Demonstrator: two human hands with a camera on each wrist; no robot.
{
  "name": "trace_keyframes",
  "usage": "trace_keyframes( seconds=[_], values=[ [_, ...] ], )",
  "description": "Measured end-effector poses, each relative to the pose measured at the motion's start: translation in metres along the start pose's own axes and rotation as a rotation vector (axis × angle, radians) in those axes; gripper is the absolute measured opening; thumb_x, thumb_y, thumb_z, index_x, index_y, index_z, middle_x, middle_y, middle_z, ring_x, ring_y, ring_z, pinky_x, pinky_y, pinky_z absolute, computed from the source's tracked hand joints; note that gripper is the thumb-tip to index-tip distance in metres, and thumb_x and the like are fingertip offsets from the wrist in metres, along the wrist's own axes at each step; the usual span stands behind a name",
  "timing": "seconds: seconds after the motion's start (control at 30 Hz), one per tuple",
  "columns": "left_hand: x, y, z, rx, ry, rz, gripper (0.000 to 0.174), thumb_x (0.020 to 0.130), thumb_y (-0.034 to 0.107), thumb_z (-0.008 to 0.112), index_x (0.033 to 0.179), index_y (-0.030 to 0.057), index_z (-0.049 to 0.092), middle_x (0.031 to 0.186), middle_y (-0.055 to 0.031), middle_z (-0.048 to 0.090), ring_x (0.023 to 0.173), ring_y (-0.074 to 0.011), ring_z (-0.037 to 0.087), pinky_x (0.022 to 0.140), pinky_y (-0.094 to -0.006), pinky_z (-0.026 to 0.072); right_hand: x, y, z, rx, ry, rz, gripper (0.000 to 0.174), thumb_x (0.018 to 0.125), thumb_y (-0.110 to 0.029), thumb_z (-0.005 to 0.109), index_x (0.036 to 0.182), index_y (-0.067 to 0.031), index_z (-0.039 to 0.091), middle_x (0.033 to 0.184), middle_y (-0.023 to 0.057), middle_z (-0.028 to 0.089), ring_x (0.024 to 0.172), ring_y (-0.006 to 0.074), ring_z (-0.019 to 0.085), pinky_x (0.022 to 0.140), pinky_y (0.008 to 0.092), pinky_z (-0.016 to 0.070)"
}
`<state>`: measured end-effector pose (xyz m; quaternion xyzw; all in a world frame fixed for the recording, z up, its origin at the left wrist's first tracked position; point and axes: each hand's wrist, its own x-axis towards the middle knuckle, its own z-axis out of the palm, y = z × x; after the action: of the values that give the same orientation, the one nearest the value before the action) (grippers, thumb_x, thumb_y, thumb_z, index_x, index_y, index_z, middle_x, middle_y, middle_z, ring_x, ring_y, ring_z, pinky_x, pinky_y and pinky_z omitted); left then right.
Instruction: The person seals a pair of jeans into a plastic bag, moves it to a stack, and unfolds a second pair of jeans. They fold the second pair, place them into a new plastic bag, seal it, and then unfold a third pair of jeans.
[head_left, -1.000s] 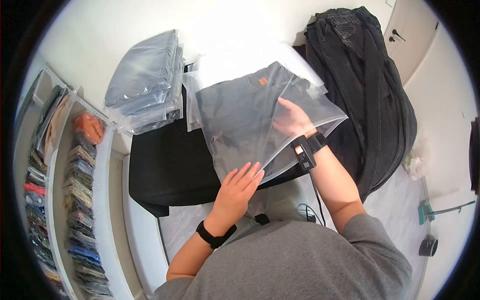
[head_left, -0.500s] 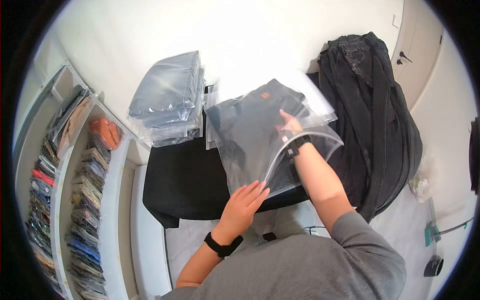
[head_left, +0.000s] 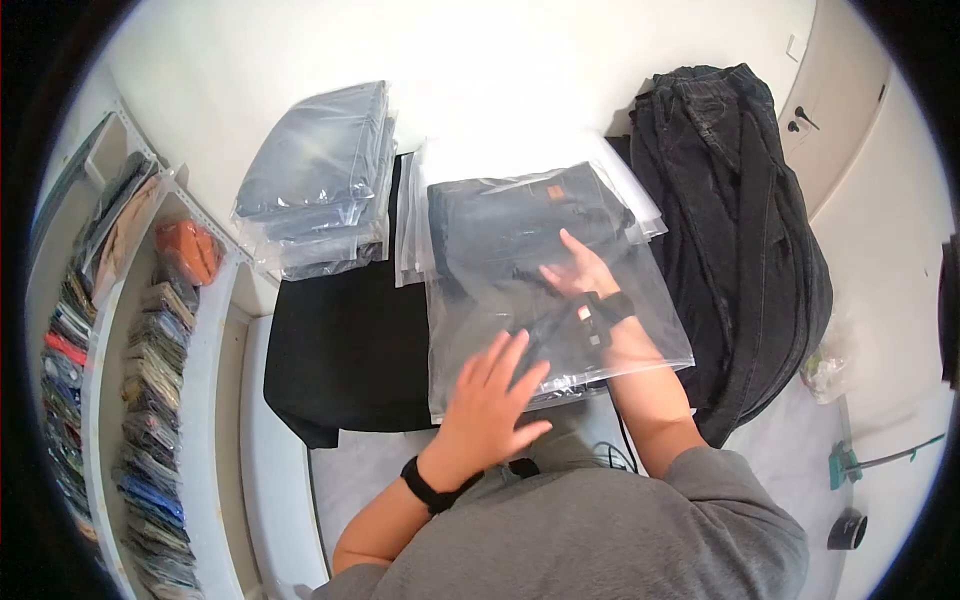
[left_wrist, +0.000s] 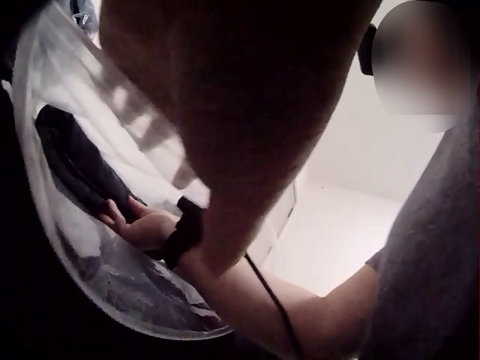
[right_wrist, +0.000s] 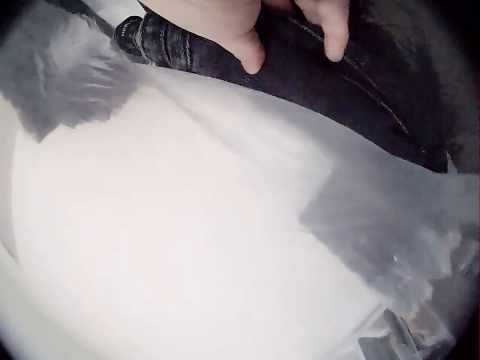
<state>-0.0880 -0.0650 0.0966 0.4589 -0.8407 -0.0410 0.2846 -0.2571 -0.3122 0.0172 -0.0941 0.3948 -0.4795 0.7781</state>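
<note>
Folded dark jeans (head_left: 500, 225) with a small orange-brown patch lie inside a clear plastic bag (head_left: 460, 345) on the table. My right hand (head_left: 582, 272) is inside the bag up to past the wrist, its fingers spread and touching the jeans near their lower edge. In the right wrist view the thumb and a finger of the right hand (right_wrist: 292, 30) rest on the dark denim (right_wrist: 300, 82). Over the bag's near left edge is my left hand (head_left: 490, 400), fingers spread and holding nothing. The left wrist view shows the bag's mouth (left_wrist: 82, 289) standing round and wide.
A stack of bagged folded garments (head_left: 310, 170) stands at the back left of the black-covered table (head_left: 340, 350). Loose black jeans (head_left: 720, 250) are heaped on the right. More flat clear bags (head_left: 640, 205) lie beneath the work. Shelves (head_left: 110, 400) of bagged clothes line the left side.
My left hand has let go of the bag's edge and spread its fingers. The right hand has gone deeper into the bag, whose mouth now lies across the right forearm; the jeans lie straighter.
</note>
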Motion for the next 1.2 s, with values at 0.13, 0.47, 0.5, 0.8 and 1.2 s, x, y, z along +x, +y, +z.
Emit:
trace_keyframes(
  seconds=[0.13, 0.47, 0.5, 0.8, 1.2],
  values=[
    [-0.003, -0.021, 0.037, 0.249, -0.139, -0.251, 0.076, 0.073, 0.034, 0.071, 0.138, 0.0115, 0.039, 0.141, -0.0217, 0.035, 0.127, -0.0424, 0.036, 0.099, -0.0537, 0.033, 0.014, -0.006, 0.007, 0.208, 0.11, 0.094, 0.061, 0.084, -0.021, 0.07, 0.13, -0.0018, 0.037, 0.136, 0.0186, 0.034, 0.121, 0.034, 0.039, 0.096, 0.044, 0.0451],
    [-0.028, -0.029, 0.052, 0.254, -0.125, -0.28, 0.051, 0.086, 0.006, 0.048, 0.137, 0.013, 0.042, 0.139, -0.0196, 0.039, 0.126, -0.0446, 0.037, 0.098, -0.0566, 0.0352, 0.069, -0.009, 0.024, 0.231, -0.176, -0.054, 0.04, 0.089, -0.017, 0.062, 0.122, -0.0019, 0.044, 0.127, 0.0128, 0.045, 0.117, 0.0273, 0.043, 0.101, 0.0409, 0.0424],
    [-0.028, -0.028, 0.051, 0.26, -0.093, -0.264, 0.052, 0.085, 0.005, 0.05, 0.135, 0.013, 0.044, 0.139, -0.0188, 0.04, 0.126, -0.0433, 0.037, 0.098, -0.0542, 0.036, 0.07, -0.016, 0.024, 0.306, -0.18, 0.111, 0.038, 0.088, -0.014, 0.064, 0.119, -0.002, 0.045, 0.124, 0.0123, 0.047, 0.115, 0.0261, 0.044, 0.102, 0.0412, 0.0418],
    [-0.05, -0.03, 0.049, 0.063, 0.266, -0.393, 0.026, 0.07, 0.0, 0.062, 0.096, 0.0032, 0.059, 0.095, -0.0131, 0.052, 0.09, -0.0324, 0.052, 0.077, -0.0426, 0.0441, 0.093, -0.007, 0.012, 0.273, -0.22, -0.055, 0.031, 0.088, -0.021, 0.064, 0.112, -0.0059, 0.05, 0.114, 0.0074, 0.053, 0.106, 0.0256, 0.05, 0.095, 0.0383, 0.048],
    [-0.052, -0.041, 0.03, -0.058, 0.228, -0.2, 0.018, 0.064, -0.004, 0.057, 0.08, 0.0032, 0.053, 0.077, -0.0113, 0.05, 0.074, -0.0305, 0.054, 0.061, -0.0406, 0.0452, 0.082, 0.004, 0.018, 0.297, -0.113, -0.25, 0.047, 0.089, -0.02, 0.063, 0.13, -0.0087, 0.041, 0.13, 0.0107, 0.044, 0.113, 0.0265, 0.049, 0.098, 0.0324, 0.0439]
  ],
)
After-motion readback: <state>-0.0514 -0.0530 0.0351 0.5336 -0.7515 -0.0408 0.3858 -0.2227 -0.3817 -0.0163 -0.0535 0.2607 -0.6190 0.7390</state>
